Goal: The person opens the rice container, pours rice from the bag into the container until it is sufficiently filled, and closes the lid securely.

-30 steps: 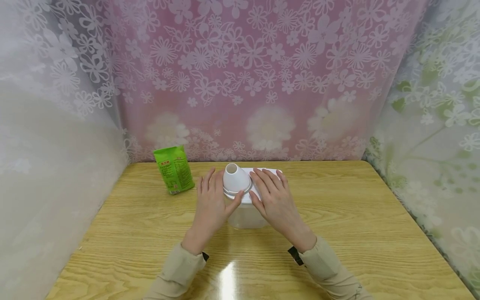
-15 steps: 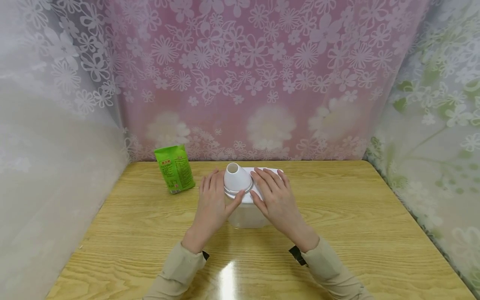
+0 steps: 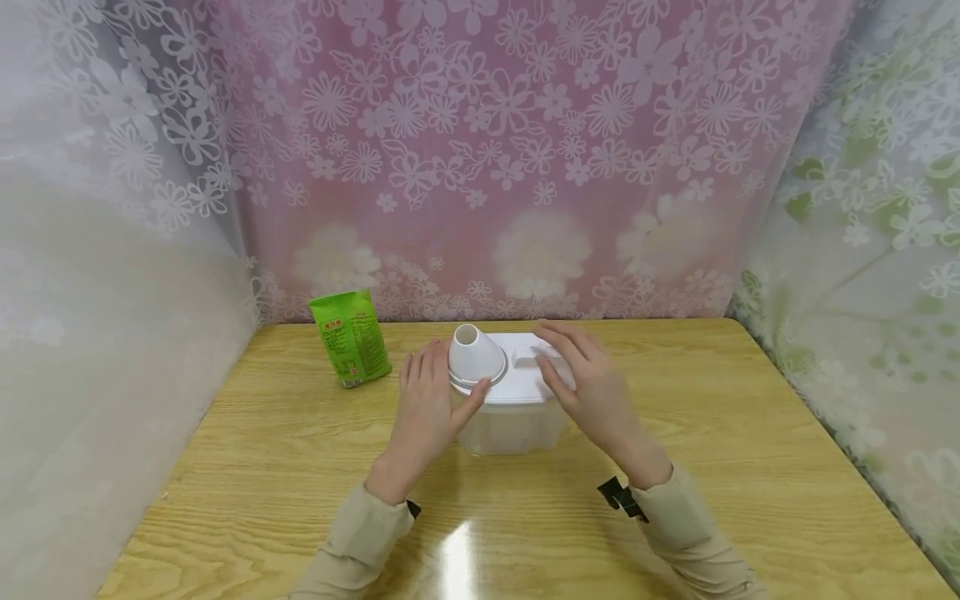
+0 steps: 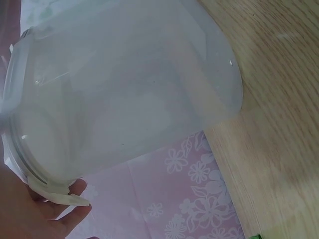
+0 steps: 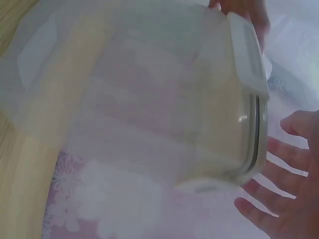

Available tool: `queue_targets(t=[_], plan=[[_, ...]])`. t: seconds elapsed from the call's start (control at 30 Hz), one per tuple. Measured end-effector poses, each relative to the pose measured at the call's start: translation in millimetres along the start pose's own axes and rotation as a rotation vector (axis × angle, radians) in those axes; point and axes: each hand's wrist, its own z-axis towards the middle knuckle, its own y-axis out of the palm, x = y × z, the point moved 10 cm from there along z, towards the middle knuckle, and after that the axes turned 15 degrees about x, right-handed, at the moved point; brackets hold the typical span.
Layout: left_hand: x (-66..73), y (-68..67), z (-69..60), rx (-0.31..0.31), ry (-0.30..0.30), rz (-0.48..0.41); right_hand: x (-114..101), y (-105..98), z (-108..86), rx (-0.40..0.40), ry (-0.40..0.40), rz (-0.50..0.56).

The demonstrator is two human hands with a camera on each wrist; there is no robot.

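A translucent storage container [image 3: 513,429] stands on the table under a white lid [image 3: 517,383]. A white cone-shaped spout [image 3: 476,358] with a hole at its tip rises from the lid's left part. My left hand [image 3: 427,400] holds the lid's left end, thumb at the front edge beside the cone. In the left wrist view its fingers lie around a white side latch [image 4: 57,196], which sticks outward. My right hand [image 3: 592,392] hovers around the lid's right end, fingers spread and loosely bent. In the right wrist view those fingers [image 5: 279,174] are behind the lid's edge; whether they touch it is unclear.
A green printed packet [image 3: 351,340] stands on the wooden table [image 3: 712,433] to the left of the container. Floral curtains [image 3: 525,167] hang behind the table and along both sides. A bright reflection lies on the tabletop in front.
My right hand has moved right and slightly up from the lid's top, uncovering a recessed handle area there. The left hand stays at the lid's left end.
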Motion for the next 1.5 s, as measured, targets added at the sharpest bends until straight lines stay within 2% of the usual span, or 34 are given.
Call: queue_targets(t=[0.23,0.33,0.43,0.57,0.67,0.8,0.97,1.07,1.23,1.5], plan=[[1.9,1.1,0.9,0.020,0.011,-0.013,43.5,-18.2,-10.5,-0.055,0.257,0.083],[0.9,2.4,0.6,0.010,-0.001,-0.014,61.1,-17.8,-17.9,-0.119,0.379,0.123],[-0.1,3.3,0.4,0.001,-0.010,-0.011,78.1,-10.8,-28.4,-0.210,0.541,0.200],[0.0,3.4,-0.1,-0.006,-0.014,-0.010,92.7,5.2,-46.8,-0.339,0.794,0.393],[0.1,4.0,-0.6,-0.013,-0.020,-0.014,97.2,15.0,-59.4,-0.413,0.955,0.532],[-0.1,5.0,-0.8,-0.019,-0.028,-0.019,99.9,21.3,-69.6,-0.449,1.123,0.695],[0.0,3.3,-0.4,-0.005,-0.025,-0.033,100.7,27.9,-78.2,-0.446,1.344,0.916],[0.4,1.6,0.1,0.006,-0.020,-0.043,99.9,30.3,-79.9,-0.439,1.422,0.993],[1.6,0.1,0.7,0.016,-0.010,-0.040,99.0,33.0,-81.2,-0.438,1.492,1.037],[2.0,1.1,0.2,0.010,-0.012,-0.042,96.7,42.4,-83.2,-0.498,1.529,1.066]])
